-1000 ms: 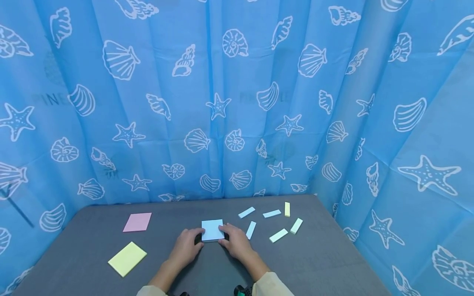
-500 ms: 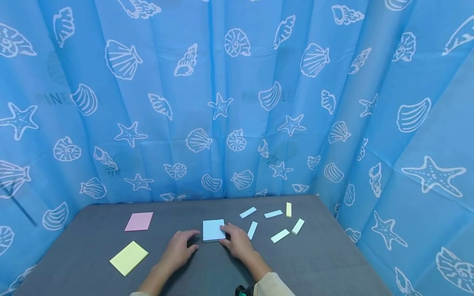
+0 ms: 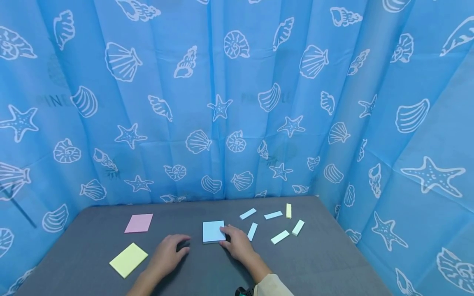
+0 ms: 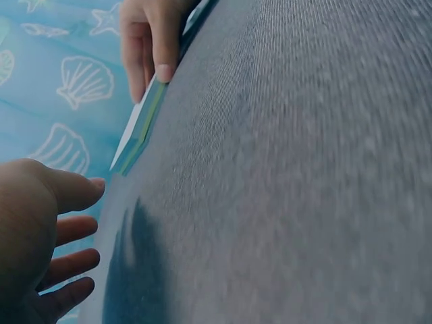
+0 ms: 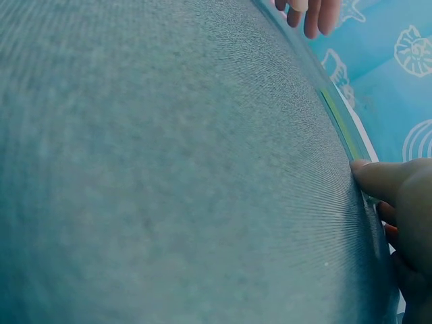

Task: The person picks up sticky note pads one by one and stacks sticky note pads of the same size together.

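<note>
A square light-blue sticky note pad (image 3: pixel 212 231) lies flat mid-table, with a green layer in its side edge in both wrist views. My right hand (image 3: pixel 238 245) grips the pad's right side, thumb at the near corner and fingers at the far part of that edge. To the left, apart from the pad, my left hand (image 3: pixel 166 255) hovers low over the table with nothing in it; its fingers (image 4: pixel 77 260) are spread and relaxed. Just right of my right hand is a narrow blue sticky note strip pad (image 3: pixel 252 231).
A pink square pad (image 3: pixel 138 223) and a yellow pad (image 3: pixel 128 260) lie on the left of the grey table (image 3: pixel 314 263). Several narrow strip pads lie to the right, among them a yellow one (image 3: pixel 288 210) and a pale green one (image 3: pixel 279 237). A blue shell-print curtain (image 3: pixel 237 102) surrounds the table.
My left hand has let go of the blue pad's left side and moved away to the left and nearer me. The right hand stays on the pad, which has not moved.
</note>
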`<state>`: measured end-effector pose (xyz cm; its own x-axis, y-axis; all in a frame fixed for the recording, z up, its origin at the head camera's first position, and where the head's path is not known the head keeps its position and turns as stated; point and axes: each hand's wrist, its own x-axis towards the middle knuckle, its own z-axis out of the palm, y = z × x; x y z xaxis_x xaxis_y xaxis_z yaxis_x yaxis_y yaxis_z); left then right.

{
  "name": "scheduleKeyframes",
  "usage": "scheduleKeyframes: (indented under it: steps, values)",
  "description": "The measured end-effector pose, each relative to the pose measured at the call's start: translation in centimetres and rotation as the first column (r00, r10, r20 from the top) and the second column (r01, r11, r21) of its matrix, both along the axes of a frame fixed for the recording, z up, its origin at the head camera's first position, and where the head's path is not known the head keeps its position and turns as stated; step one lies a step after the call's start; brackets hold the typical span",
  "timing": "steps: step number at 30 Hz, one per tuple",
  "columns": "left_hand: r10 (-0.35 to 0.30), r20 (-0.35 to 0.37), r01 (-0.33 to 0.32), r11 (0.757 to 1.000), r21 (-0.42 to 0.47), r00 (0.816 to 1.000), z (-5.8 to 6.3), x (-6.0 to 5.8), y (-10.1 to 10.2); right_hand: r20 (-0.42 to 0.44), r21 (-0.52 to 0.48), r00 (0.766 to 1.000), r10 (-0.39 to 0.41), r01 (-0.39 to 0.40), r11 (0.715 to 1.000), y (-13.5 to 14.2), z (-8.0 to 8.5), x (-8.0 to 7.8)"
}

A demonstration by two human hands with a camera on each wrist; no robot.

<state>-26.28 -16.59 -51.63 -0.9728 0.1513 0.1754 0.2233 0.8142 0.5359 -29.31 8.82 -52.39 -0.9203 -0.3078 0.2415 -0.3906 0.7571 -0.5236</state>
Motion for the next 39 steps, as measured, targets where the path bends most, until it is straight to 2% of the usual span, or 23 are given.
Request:
scheduleKeyframes:
  steps: [13, 25, 29, 34, 39]
  values:
    - [0.048, -0.011, -0.049, 0.997, -0.068, 0.999, 0.3, 1.1, -2.6, -0.010, -0.008, 1.000, 0.005, -0.005, 1.000, 0.0, 0.0, 0.2]
    - [0.044, -0.051, -0.051, 0.987, -0.154, 0.998, -0.2, 1.9, -5.8, -0.012, 0.007, 1.000, -0.002, 0.002, 1.000, 0.0, -0.1, -0.1]
    - [0.024, -0.041, -0.032, 0.974, -0.222, 0.999, -0.3, 2.1, -7.0, -0.009, 0.019, 1.000, -0.002, 0.002, 1.000, -0.1, -0.1, -0.2]
    - [0.022, -0.037, -0.031, 0.966, -0.258, 0.999, -0.1, 2.4, -8.3, -0.002, 0.017, 1.000, -0.003, 0.003, 1.000, -0.1, 0.1, -0.2]
    - [0.032, 0.032, -0.023, 0.965, -0.260, 0.999, 0.5, 2.5, -9.4, -0.012, 0.003, 1.000, 0.008, -0.008, 1.000, 0.0, 0.2, 0.0]
